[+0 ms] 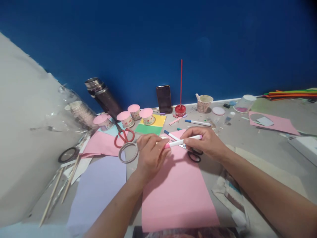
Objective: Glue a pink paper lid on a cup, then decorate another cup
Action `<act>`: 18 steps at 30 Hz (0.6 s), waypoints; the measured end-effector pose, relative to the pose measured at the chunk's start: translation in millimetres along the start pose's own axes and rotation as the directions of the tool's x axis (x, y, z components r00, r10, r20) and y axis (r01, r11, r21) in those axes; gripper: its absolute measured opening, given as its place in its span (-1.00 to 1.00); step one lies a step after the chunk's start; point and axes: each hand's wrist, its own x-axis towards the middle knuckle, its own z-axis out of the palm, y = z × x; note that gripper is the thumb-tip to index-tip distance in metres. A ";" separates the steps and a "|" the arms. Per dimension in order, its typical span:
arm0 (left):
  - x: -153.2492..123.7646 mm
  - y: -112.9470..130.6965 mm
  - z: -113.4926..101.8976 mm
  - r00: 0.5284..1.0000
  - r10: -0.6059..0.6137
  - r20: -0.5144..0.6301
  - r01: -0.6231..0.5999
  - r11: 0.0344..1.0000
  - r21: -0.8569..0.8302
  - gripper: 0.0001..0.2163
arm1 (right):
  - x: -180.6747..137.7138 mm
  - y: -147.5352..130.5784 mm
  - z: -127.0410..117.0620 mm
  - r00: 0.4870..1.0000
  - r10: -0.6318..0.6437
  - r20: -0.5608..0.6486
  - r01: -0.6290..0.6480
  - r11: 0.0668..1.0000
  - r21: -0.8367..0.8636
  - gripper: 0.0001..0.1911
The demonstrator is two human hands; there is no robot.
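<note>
A white marker [177,142] with pink ends is held level between my two hands. My left hand [151,150] has its fingers closed around the pink cap end. At the other end, my right hand [204,142] pinches the barrel. Under both hands lies a sheet of pink paper [177,195]. Black-handled scissors [194,156] rest beneath my right hand, partly covered. Blue-capped markers [198,122] lie just beyond. Beside my left hand are a roll of tape [128,152] and red-handled scissors [123,137].
Several paper cups with pink tops [125,119] stand at the back left, near a dark thermos [104,97]. A phone [163,99] leans on the blue wall. A red stick rises from a round base [180,110]. Purple paper [99,191] and wooden sticks [52,196] lie left.
</note>
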 end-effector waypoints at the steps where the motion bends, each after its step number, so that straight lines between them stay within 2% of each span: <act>1: 0.7 3.4 -2.5 0.998 0.054 -0.014 -0.054 0.998 0.043 -0.81 | -3.0 -0.1 2.6 1.000 0.000 0.026 -0.002 0.998 0.062 -0.71; 5: 5.3 19.7 -11.3 0.990 0.140 -0.022 -0.135 0.978 0.160 -0.75 | -10.6 1.9 12.9 0.999 -0.032 0.034 0.021 0.960 0.278 -0.62; 9: 9.1 26.8 -19.6 0.991 0.131 0.017 -0.130 0.954 0.269 -0.67 | -9.8 0.0 17.3 0.998 -0.053 0.017 0.046 0.960 0.275 -0.59; 12: 2.5 22.8 -32.3 0.999 -0.005 0.040 -0.004 0.975 0.221 -0.67 | 1.1 -5.3 -5.4 1.000 -0.030 0.001 0.028 0.964 0.263 -0.65; 14: -8.2 21.5 -40.4 0.980 -0.199 0.026 0.192 0.968 0.164 -0.69 | 12.5 -9.1 -33.4 0.964 -0.071 -0.257 0.166 0.914 0.371 -0.65; 15: -14.6 23.0 -41.9 0.956 -0.295 0.003 0.291 0.945 0.147 -0.71 | 18.3 -10.1 -47.4 0.948 -0.079 -0.308 0.205 0.893 0.401 -0.65; 16: -20.9 26.2 -40.8 0.930 -0.365 0.034 0.357 0.923 0.142 -0.72 | 23.6 -10.0 -59.1 0.930 -0.087 -0.356 0.245 0.870 0.428 -0.68; 17: -26.7 31.1 -36.7 0.927 -0.363 0.099 0.349 0.927 0.137 -0.73 | 27.9 -8.8 -66.9 0.918 -0.078 -0.390 0.277 0.829 0.487 -0.70; 18: -31.3 37.0 -30.2 0.931 -0.310 0.192 0.292 0.949 0.115 -0.74 | 31.1 -6.5 -70.0 0.922 -0.043 -0.386 0.259 0.808 0.530 -0.69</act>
